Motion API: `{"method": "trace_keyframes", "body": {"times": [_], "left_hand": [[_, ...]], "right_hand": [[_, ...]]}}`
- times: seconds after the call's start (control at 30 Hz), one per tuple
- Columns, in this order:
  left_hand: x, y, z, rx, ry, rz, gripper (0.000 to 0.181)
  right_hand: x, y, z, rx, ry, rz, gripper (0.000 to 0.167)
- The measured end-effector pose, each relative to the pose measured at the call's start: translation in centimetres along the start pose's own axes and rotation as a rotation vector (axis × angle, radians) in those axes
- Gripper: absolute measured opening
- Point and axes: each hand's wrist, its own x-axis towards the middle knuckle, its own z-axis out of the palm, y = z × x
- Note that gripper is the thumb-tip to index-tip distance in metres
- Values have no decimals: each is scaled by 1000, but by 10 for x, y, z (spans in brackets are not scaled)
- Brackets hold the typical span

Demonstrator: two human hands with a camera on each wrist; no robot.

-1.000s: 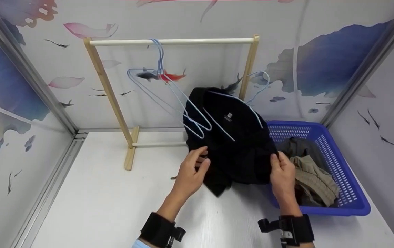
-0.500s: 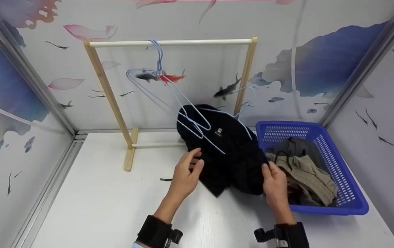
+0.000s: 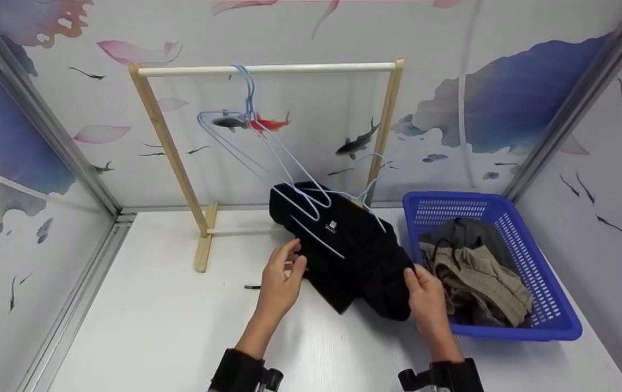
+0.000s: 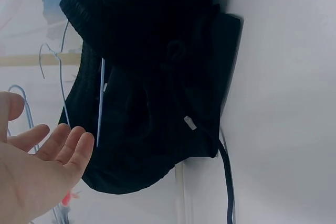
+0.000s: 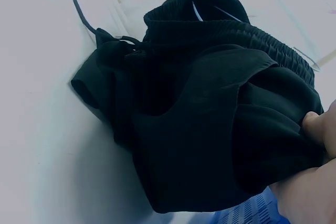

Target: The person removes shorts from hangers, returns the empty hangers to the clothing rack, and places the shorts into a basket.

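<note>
Black pants (image 3: 376, 275) have come down and to the left over the last second, both hands going with them, so the basket's left side now shows. Behind everything are wall panels (image 3: 311, 32) printed with fish and petals, and below is a white table (image 3: 153, 326). On it stands a wooden rack (image 3: 316, 68) with a white top bar, and to the right a blue plastic basket (image 3: 517, 332) with grey and khaki clothes (image 3: 490, 272) in it.

The pants are at the front of the rack, just left of the basket, slanting down to the right. They look plain and matte, with a gathered elastic waistband (image 5: 252, 36), soft folds and a rumpled leg. A light blue hanger (image 3: 317, 237) sits in the waist, its hook rising free above the cloth; similar hangers (image 3: 249, 95) hang from the bar, their lower ends overlapping the pants in the head view. The right hand (image 3: 427, 296) pinches the edge of the cloth between thumb and fingers. The left hand (image 3: 281, 277), fingers loosely bent and thumb apart, grips nothing near the waist; whether it touches the cloth I cannot tell. A dark drawcord (image 4: 228, 182) trails off, and inside the waist is a small white label (image 3: 332, 224)
</note>
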Motion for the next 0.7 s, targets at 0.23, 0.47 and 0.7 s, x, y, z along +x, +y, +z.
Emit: {"method": "trace_keyframes", "body": {"times": [0.23, 0.47, 0.7], "left_hand": [[0, -4, -9, 10, 38, -4, 42], [-2, -9, -19, 21, 67, -45, 42], [-2, -14, -28, 45, 80, -55, 41]], "right_hand": [[-3, 2, 1, -24, -48, 60, 27], [-8, 3, 3, -1, -104, 91, 22], [-10, 9, 6, -67, -127, 68, 21]]}}
